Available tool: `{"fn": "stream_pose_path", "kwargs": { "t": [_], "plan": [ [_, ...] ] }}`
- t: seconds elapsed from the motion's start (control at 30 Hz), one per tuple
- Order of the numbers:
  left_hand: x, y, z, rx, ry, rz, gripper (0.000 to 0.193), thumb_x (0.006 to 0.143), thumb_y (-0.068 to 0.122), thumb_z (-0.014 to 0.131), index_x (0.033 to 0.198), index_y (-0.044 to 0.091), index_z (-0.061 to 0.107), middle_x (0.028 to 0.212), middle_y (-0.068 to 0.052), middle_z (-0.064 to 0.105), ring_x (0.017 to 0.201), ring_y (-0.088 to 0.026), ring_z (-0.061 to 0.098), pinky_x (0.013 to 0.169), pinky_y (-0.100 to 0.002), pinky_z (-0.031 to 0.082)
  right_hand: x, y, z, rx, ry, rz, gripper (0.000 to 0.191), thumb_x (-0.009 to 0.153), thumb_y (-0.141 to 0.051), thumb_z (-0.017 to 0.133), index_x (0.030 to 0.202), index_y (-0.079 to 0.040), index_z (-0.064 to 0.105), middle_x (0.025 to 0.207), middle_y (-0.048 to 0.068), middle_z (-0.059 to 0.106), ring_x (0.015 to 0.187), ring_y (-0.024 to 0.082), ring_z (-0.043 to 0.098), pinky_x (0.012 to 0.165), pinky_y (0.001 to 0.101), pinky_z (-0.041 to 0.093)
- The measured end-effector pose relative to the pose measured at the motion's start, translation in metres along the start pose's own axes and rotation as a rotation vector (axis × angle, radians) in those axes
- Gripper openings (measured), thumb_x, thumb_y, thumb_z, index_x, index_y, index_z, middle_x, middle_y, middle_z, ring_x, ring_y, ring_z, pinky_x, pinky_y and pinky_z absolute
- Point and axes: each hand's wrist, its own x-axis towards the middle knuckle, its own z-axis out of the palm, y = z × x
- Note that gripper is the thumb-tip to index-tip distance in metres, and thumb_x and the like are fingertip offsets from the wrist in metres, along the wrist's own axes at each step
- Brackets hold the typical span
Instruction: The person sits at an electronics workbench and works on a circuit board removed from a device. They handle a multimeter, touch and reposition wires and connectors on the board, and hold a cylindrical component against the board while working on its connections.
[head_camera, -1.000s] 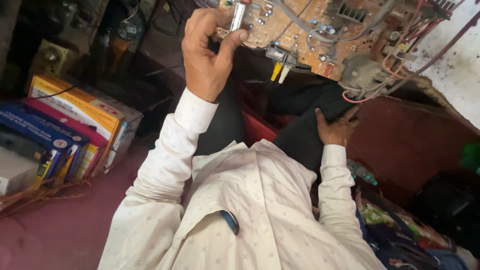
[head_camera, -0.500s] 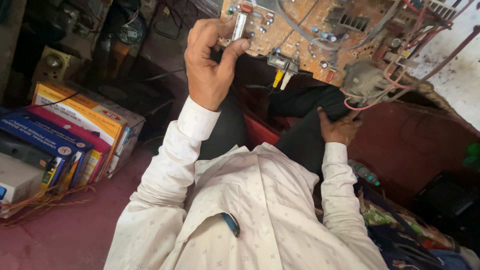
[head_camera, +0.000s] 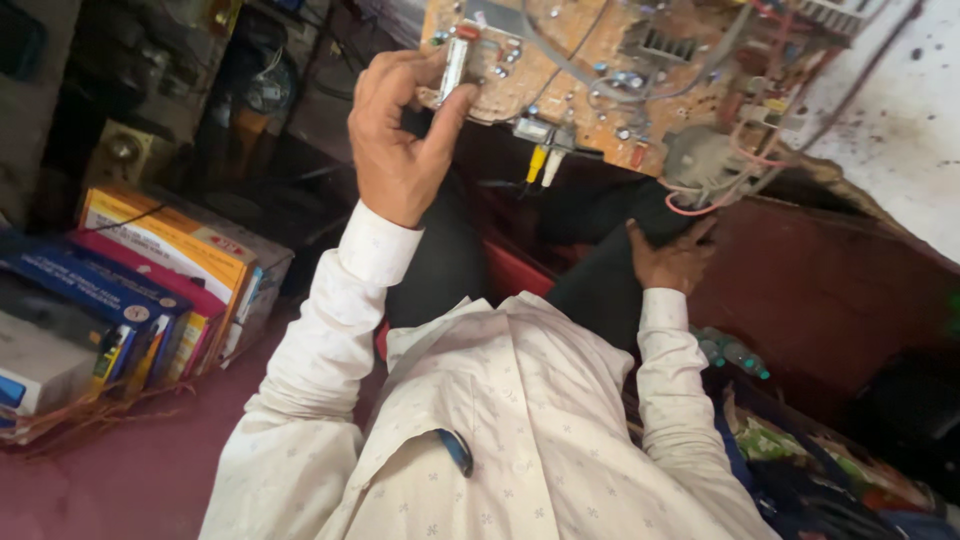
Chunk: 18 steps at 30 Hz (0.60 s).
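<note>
Holding up a large tan circuit board (head_camera: 620, 75) strung with grey and red wires, seated, white sleeves in view.

Board hangs tilted above the lap, its near-left edge pinched by the left hand (head_camera: 400, 140): thumb and fingers clamped on a small silver metal component (head_camera: 455, 65) at that edge. Right hand (head_camera: 672, 258) rests flat on the dark-trousered thigh, fingers together, holding nothing. Yellow and white plugs (head_camera: 543, 163) dangle below the board. Work looks mid-inspection; nothing visibly detached yet. Stacked colourful cardboard boxes (head_camera: 150, 280) sit left.
</note>
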Motion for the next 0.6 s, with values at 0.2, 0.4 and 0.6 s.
{"fn": "stream_pose_path", "kwargs": {
  "t": [0.2, 0.4, 0.6],
  "plan": [
    [0.008, 0.014, 0.000, 0.319, -0.001, 0.201, 0.021, 0.096, 0.012, 0.081, 0.110, 0.002, 0.070, 0.109, -0.013, 0.067, 0.101, -0.034, 0.061, 0.089, -0.044, 0.048, -0.003, 0.007, -0.007, 0.060, 0.012, -0.009, 0.135, 0.073, -0.077, 0.081, 0.165, -0.008, 0.010, 0.137, 0.039, 0.044, 0.120, 0.054, 0.053, 0.099, 0.0604, 0.046],
    [0.022, 0.008, 0.015, 0.367, 0.046, 0.232, 0.017, 0.094, 0.014, 0.081, 0.096, 0.003, 0.067, 0.094, -0.015, 0.061, 0.092, -0.036, 0.059, 0.081, -0.047, 0.047, -0.008, 0.011, -0.018, 0.085, -0.021, 0.029, 0.137, 0.071, -0.076, 0.079, 0.166, -0.012, 0.006, 0.136, 0.035, 0.046, 0.119, 0.051, 0.055, 0.098, 0.0603, 0.046],
    [0.060, -0.002, 0.034, 0.418, 0.090, 0.283, 0.015, 0.090, 0.016, 0.078, 0.095, 0.005, 0.069, 0.094, -0.013, 0.063, 0.093, -0.036, 0.062, 0.082, -0.046, 0.049, -0.013, 0.011, -0.032, 0.132, -0.023, 0.022, 0.137, 0.068, -0.074, 0.080, 0.165, -0.011, 0.006, 0.132, 0.034, 0.048, 0.118, 0.050, 0.055, 0.097, 0.0591, 0.047]
  ]
}}
